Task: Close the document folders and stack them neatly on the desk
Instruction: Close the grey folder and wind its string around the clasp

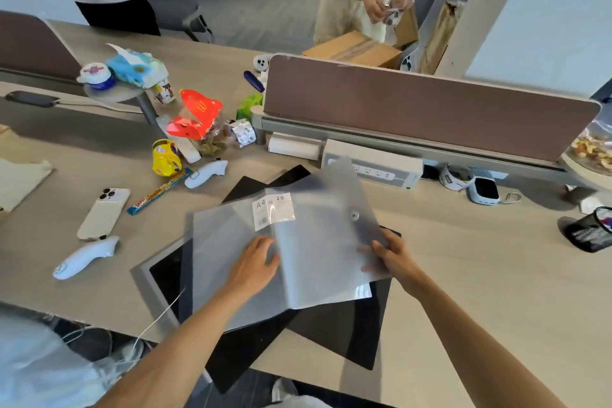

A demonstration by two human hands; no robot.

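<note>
1. Uppermost we see the translucent snap-button folder (324, 248), tilted (flap fastened or not, we cannot tell).
2. Our labelled translucent folder (225, 242) lies partly under it, leftward.
3. Black folders (347, 325) lie splayed beneath both, one overhanging the desk (463, 258) edge.

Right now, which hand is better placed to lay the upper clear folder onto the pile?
Right. The right hand grips the upper clear folder by its right edge; the left hand rests flat on the lower clear folder.
</note>
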